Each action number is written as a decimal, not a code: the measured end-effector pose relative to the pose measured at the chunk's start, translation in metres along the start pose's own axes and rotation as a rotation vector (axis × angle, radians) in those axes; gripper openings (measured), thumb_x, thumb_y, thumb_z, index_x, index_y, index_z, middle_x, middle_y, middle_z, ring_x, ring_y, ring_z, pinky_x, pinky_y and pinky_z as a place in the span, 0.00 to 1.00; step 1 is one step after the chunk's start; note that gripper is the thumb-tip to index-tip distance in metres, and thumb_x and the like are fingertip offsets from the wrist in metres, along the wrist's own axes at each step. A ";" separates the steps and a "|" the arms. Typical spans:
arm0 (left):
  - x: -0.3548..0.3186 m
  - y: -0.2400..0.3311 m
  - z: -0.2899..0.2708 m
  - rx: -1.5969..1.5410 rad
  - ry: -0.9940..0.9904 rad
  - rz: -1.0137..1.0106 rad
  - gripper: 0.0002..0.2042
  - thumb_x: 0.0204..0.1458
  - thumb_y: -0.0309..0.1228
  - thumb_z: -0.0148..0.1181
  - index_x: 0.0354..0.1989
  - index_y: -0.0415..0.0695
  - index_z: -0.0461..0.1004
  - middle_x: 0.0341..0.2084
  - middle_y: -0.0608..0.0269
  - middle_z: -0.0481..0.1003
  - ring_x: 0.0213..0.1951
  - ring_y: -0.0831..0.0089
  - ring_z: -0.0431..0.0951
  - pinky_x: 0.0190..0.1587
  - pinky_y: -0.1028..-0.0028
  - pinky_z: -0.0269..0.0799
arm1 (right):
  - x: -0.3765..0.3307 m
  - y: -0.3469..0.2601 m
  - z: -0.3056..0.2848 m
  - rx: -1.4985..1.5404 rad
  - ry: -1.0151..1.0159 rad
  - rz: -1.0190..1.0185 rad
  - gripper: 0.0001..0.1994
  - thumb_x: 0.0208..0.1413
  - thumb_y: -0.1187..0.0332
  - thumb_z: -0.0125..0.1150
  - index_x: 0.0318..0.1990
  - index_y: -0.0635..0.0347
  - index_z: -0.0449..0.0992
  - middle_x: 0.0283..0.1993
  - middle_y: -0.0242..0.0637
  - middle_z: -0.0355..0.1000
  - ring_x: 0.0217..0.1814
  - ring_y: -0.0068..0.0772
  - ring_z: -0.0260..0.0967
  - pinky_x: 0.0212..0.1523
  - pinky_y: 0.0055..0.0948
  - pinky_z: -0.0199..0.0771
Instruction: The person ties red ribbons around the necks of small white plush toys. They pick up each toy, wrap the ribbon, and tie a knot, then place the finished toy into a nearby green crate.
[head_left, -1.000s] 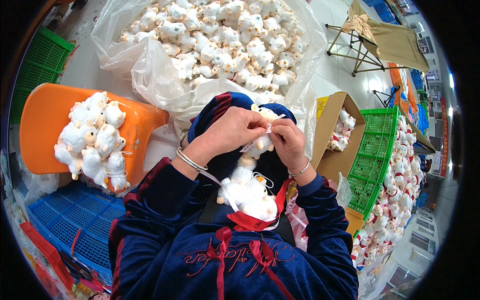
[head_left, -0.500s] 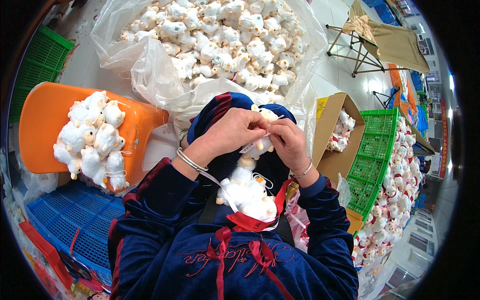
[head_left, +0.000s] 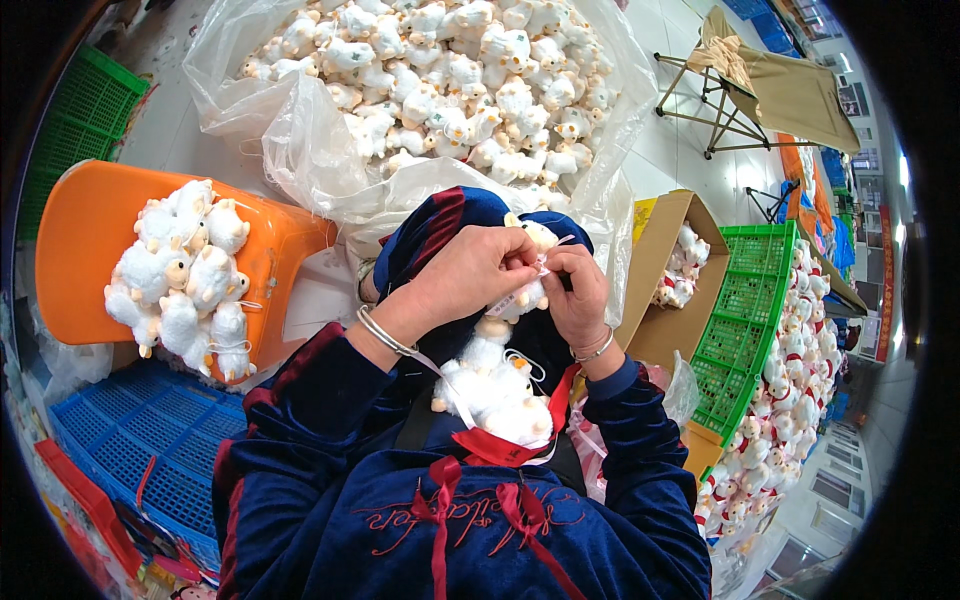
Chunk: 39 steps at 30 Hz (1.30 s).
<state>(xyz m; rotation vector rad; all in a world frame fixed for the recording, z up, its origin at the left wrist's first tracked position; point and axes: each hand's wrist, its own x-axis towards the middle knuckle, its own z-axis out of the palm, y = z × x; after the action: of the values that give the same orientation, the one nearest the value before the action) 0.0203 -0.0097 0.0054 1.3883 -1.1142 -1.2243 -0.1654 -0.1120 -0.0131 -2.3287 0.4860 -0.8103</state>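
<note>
Over my lap, a small white plush sheep (head_left: 528, 300) stands between my two hands. A narrow pale ribbon (head_left: 501, 307) runs about its neck. My left hand (head_left: 462, 275) pinches the ribbon at the neck, fingers closed. On the other side, my right hand (head_left: 580, 292) has thumb and fingers pressed together on the ribbon close to the left fingertips. The exact knot or loop is hidden by my fingers. Below, more white plush sheep (head_left: 490, 385) lie in my lap beside a strip of red ribbon (head_left: 495, 447).
A clear plastic bag (head_left: 310, 130) full of plush sheep lies ahead. On the left, an orange chair (head_left: 85, 260) bears several sheep, above a blue crate (head_left: 140, 420). To the right are a cardboard box (head_left: 655, 320), a green crate (head_left: 742, 300), a sheep pile (head_left: 775, 430) and a folding stool (head_left: 790, 95).
Both hands stay at the sheep's neck. My right hand has turned slightly and its fingers have shifted at the ribbon; my left hand has moved down a little.
</note>
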 end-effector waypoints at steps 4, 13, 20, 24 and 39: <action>0.000 -0.001 0.000 0.046 0.008 0.021 0.06 0.58 0.26 0.65 0.40 0.37 0.80 0.26 0.66 0.78 0.28 0.83 0.75 0.33 0.80 0.72 | -0.003 0.002 0.001 0.017 -0.002 0.012 0.13 0.49 0.84 0.69 0.39 0.63 0.73 0.38 0.43 0.75 0.37 0.42 0.76 0.37 0.32 0.77; 0.001 -0.006 -0.001 0.096 0.063 0.196 0.07 0.57 0.27 0.66 0.41 0.37 0.83 0.34 0.58 0.84 0.34 0.72 0.83 0.39 0.74 0.77 | 0.000 -0.002 0.001 0.026 -0.001 0.002 0.14 0.47 0.85 0.69 0.39 0.63 0.73 0.37 0.42 0.75 0.37 0.41 0.75 0.37 0.31 0.76; 0.003 0.011 -0.007 0.448 -0.004 0.265 0.08 0.57 0.30 0.64 0.39 0.38 0.83 0.34 0.52 0.82 0.36 0.58 0.83 0.41 0.67 0.78 | 0.003 -0.004 -0.001 -0.001 0.001 -0.026 0.13 0.46 0.84 0.71 0.37 0.62 0.75 0.37 0.42 0.76 0.38 0.41 0.76 0.38 0.32 0.77; 0.008 0.015 -0.009 0.618 -0.064 0.282 0.08 0.57 0.31 0.62 0.36 0.39 0.82 0.32 0.52 0.81 0.37 0.54 0.82 0.42 0.62 0.77 | 0.006 -0.003 -0.004 -0.014 -0.048 -0.001 0.12 0.46 0.83 0.71 0.37 0.62 0.76 0.37 0.41 0.76 0.38 0.42 0.77 0.38 0.33 0.78; 0.005 0.009 0.001 0.586 0.068 0.264 0.06 0.54 0.30 0.62 0.32 0.40 0.79 0.28 0.51 0.79 0.33 0.54 0.81 0.36 0.61 0.76 | 0.008 -0.014 -0.007 0.024 -0.057 0.171 0.10 0.49 0.80 0.72 0.36 0.63 0.76 0.36 0.40 0.74 0.35 0.40 0.75 0.35 0.32 0.76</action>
<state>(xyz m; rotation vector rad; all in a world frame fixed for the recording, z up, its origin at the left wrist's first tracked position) 0.0194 -0.0163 0.0133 1.6240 -1.6294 -0.6768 -0.1621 -0.1085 0.0041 -2.2459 0.6371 -0.6633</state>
